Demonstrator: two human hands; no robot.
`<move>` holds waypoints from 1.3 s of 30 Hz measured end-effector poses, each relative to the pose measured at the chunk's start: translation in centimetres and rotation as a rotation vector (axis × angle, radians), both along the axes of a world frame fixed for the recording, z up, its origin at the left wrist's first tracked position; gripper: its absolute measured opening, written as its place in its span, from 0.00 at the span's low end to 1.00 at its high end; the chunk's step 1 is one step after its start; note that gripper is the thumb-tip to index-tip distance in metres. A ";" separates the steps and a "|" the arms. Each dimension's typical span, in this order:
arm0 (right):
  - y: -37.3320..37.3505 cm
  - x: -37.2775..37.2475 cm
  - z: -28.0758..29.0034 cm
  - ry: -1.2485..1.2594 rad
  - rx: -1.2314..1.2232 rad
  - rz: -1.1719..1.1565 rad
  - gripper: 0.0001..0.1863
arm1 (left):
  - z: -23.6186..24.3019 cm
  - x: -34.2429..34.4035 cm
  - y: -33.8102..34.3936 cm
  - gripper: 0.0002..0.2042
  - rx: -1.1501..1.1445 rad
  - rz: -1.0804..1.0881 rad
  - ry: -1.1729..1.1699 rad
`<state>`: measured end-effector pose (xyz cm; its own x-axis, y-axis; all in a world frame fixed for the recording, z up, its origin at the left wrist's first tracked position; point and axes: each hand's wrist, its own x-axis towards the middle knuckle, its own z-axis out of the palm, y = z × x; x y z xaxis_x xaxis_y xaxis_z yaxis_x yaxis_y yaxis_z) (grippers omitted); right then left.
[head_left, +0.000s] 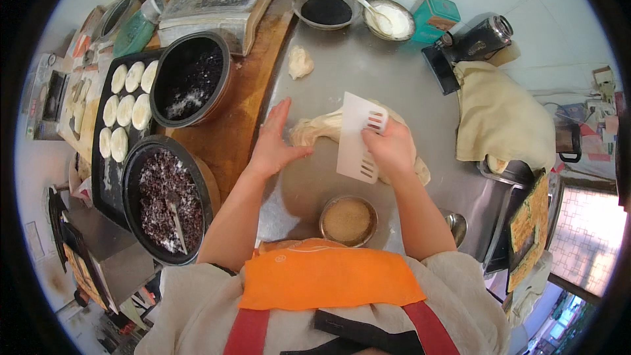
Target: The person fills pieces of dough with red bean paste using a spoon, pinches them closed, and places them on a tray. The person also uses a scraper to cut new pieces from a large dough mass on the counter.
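Across the middle of the frame, a steel counter, with a wooden board along the left, straight edge against the steel. At left, a black tray with pale rounds in rows. Between tray and steel, the lower tub, just beside the left forearm, and the upper tub, hemming in that side. At right, a draped tan cloth, bounding the steel there. At centre, on the counter, the dough, drawn out leftward, partly behind a white scraper. Right hand gripping the scraper by the slotted edge; left hand open, fingers spread, by the dough's left end, contact impossible to tell. Close below, in the way, a brown-filled bowl. Along the top edge, a dark bowl, a powder bowl and a green tin. At upper centre, a small lump. Open steel above the dough and rightward to the cloth.
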<state>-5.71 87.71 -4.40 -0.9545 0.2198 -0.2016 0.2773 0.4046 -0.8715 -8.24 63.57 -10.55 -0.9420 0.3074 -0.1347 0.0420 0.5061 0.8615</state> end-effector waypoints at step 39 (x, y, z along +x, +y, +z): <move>-1.0 0.8 -2.8 0.055 0.340 0.227 0.10 | -2.3 4.9 2.7 0.45 -0.207 0.040 0.175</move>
